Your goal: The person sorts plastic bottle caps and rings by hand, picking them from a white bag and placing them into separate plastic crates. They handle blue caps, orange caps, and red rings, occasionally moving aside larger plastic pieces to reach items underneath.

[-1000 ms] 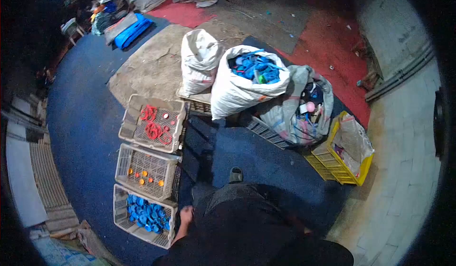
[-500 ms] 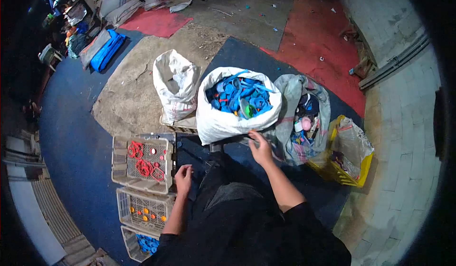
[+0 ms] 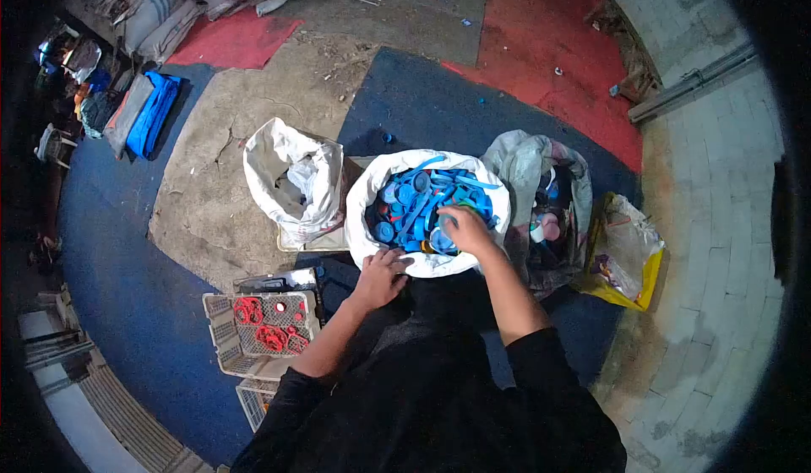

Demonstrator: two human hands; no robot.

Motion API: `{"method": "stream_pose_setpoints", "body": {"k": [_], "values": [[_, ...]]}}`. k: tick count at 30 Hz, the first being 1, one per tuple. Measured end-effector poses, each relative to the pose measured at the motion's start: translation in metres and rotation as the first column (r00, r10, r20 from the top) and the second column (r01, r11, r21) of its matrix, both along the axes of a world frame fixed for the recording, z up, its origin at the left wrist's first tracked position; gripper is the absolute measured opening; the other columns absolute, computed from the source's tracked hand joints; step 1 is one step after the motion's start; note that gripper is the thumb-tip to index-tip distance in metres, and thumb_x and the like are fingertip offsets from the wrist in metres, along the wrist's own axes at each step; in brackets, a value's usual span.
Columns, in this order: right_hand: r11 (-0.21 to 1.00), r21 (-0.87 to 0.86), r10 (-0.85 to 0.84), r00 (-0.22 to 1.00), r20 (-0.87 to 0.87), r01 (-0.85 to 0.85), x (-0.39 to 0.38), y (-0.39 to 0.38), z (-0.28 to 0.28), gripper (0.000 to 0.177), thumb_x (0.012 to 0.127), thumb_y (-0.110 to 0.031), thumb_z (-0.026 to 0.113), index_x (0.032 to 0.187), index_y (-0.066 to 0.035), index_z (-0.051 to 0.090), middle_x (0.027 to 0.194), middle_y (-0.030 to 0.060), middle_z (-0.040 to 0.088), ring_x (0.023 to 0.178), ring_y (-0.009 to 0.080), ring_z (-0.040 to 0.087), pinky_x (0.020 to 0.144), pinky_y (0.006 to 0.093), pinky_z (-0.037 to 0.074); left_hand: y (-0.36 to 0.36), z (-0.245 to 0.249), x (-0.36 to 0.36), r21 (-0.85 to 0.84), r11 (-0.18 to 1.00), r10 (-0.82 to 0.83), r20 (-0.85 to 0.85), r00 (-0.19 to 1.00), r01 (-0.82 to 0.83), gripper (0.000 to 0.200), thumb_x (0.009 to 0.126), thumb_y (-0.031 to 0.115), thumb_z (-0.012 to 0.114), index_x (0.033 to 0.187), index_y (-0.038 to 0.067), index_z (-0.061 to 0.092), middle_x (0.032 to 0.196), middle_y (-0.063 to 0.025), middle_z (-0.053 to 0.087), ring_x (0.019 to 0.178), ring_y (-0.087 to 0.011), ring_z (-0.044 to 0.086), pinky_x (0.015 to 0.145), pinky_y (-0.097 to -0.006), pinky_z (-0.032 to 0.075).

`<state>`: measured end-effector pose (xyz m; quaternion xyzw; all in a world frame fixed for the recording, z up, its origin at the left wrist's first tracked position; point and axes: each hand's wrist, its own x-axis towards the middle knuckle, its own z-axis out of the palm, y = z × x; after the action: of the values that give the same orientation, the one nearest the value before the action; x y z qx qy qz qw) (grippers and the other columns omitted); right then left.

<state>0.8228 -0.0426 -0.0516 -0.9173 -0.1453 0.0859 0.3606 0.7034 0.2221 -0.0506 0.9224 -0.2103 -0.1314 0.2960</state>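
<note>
A white woven sack (image 3: 364,249) stands right before me, full of blue plastic caps and strips (image 3: 405,196) with a few red, green and orange pieces among them. My right hand (image 3: 466,230) reaches in over the right side of the pile, fingers curled together at a pale, roundish piece partly hidden by them. On the near rim lies my left hand (image 3: 380,280), its fingers bent over the folded edge and gripping it.
Left of it stands another white sack (image 3: 263,187) with clear plastic inside. To the right are a grey sack (image 3: 507,154) of mixed items and a yellow crate (image 3: 646,285). A crate (image 3: 221,325) of red rings and caps sits lower left, a wall (image 3: 705,220) far right.
My left hand has moved from beside the crates to the sack's near rim. My right hand has gone from the sack's front edge into the caps. The view has shifted.
</note>
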Motion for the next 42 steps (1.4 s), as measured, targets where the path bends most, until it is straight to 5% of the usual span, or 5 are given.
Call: {"method": "stream_pose_setpoints", "body": {"k": [14,29,32,37,42], "values": [[0.919,-0.267,0.314,0.948,0.054,-0.29,-0.058,0.002,0.0,0.037,0.092,-0.032,0.068,0.119,-0.007,0.071,0.143,0.012,0.057,0.137,0.03,0.049,0.115,0.0497,0.032,0.02,-0.021,-0.012,-0.213,0.977,-0.026,-0.133,0.991,-0.003,0.055,0.087,0.015,0.071,0.141,0.016,0.061,0.147,-0.0128,0.049,0.14,-0.0367,0.043,0.11,-0.0519,0.04],[0.962,0.096,-0.271,0.877,0.398,0.254,-0.091,-0.057,0.02,0.03,0.082,-0.013,0.08,0.105,-0.003,0.064,0.104,0.0156,0.06,0.094,0.0336,0.061,0.083,0.0453,0.048,0.011,-0.022,-0.004,-0.215,0.975,-0.065,-0.083,0.994,0.046,0.057,0.087,0.015,0.072,0.143,0.012,0.06,0.149,-0.018,0.048,0.138,-0.0413,0.042,0.118,-0.0496,0.034],[0.682,0.221,-0.731,0.651,0.204,0.697,-0.076,-0.055,-0.003,0.044,0.082,-0.014,0.084,0.116,-0.001,0.059,0.1,0.0137,0.061,0.092,0.0273,0.061,0.081,0.0401,0.049,0.015,-0.017,0.0,-0.195,0.977,-0.116,-0.13,0.985,0.089,0.056,0.089,0.017,0.072,0.143,0.012,0.059,0.151,-0.0185,0.046,0.14,-0.0421,0.041,0.119,-0.0495,0.033],[0.618,0.268,-0.76,0.649,-0.038,0.739,-0.062,-0.072,-0.049,0.039,0.085,-0.01,0.079,0.119,0.0,0.062,0.101,0.0138,0.069,0.092,0.0258,0.066,0.083,0.0375,0.052,0.013,-0.004,0.029,-0.2,0.954,-0.275,-0.298,0.914,0.222,0.046,0.094,0.022,0.067,0.138,0.01,0.062,0.148,-0.0215,0.051,0.145,-0.0357,0.04,0.122,-0.0463,0.031],[0.487,0.255,-0.826,0.535,-0.175,0.835,-0.082,-0.1,-0.092,0.018,0.096,-0.013,0.069,0.104,0.003,0.069,0.087,0.0087,0.07,0.081,0.0168,0.064,0.075,0.0322,0.051,-0.049,0.096,0.098,0.167,0.972,-0.135,-0.197,0.971,0.169,0.032,0.093,0.019,0.062,0.122,0.009,0.069,0.106,-0.0182,0.073,0.085,-0.0412,0.071,0.076,-0.0507,0.058]]}}
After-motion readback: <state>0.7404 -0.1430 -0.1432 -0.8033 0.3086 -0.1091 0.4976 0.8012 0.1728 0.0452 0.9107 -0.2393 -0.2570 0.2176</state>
